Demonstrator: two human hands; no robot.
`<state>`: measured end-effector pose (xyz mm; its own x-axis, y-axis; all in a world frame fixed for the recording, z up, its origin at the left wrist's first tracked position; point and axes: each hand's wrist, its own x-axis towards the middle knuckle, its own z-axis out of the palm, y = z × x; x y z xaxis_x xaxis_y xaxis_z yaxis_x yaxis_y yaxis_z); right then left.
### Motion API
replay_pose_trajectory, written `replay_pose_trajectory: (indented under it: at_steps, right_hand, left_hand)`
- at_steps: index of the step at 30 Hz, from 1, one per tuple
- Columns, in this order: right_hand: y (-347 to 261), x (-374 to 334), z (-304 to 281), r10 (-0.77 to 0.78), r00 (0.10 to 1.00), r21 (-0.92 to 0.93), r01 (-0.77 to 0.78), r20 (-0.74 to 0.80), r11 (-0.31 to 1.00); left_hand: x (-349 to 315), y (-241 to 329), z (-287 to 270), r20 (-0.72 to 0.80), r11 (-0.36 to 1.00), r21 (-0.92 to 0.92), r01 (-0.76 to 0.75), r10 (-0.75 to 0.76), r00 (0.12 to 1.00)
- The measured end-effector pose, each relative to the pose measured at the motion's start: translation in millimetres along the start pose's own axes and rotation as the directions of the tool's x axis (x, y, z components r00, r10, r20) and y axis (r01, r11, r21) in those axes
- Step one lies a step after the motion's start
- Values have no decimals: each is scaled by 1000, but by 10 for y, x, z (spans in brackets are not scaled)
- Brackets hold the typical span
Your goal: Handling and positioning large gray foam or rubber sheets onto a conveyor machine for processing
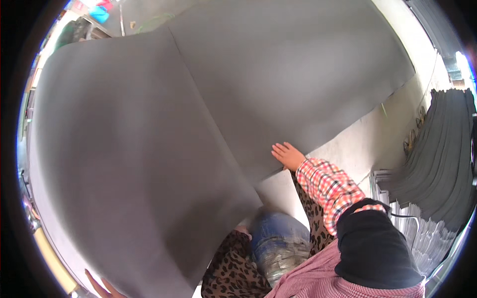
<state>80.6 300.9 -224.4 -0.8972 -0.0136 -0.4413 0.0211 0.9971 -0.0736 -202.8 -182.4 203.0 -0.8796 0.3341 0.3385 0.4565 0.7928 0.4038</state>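
A large, smooth dark grey sheet (114, 149) fills the left side and bulges up in a broad curve. Its long edge runs slantwise over a second flat grey sheet (298, 64). At the lower left, fingers of my left hand (103, 288) show over the outer edge of the raised sheet; the rest of that hand is cut off or hidden. My right hand (289, 156) lies on the near corner of the flat sheet with its fingers stretched out. Its thumb sits by the sheet's edge.
A blue drum-like object (280, 236) wrapped in clear film stands between my knees. To the right are thick stacks of dark grey sheets (437, 164), with pale-edged layers (417, 231) below. Pale floor (372, 144) shows beside the flat sheet. A blue item (99, 14) lies far left.
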Motion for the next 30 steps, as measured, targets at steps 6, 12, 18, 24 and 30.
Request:
replay_pose_trajectory:
  at_steps: [6,12,18,24,30]
  right_hand:
    - [140,1,62,-123,990,98,130,-76,987]
    - [200,55,-582,185,982,636,-114,-47,763]
    - [851,-349,-2069,613,674,734,-153,-412,661]
    - [1041,-1118,-3451,813,285,839,-49,-508,542]
    - [887,-1780,-3889,817,56,817,-21,-574,576]
  left_hand:
    - [-599,1587,923,604,931,-362,48,195,773]
    - [-1350,1878,1454,835,745,-316,588,-76,545]
    - [-1253,2272,1648,864,393,-411,823,-121,489]
    - [-90,3300,1664,846,200,-522,829,-2,533]
    - [490,3423,1959,894,97,-446,890,-7,449]
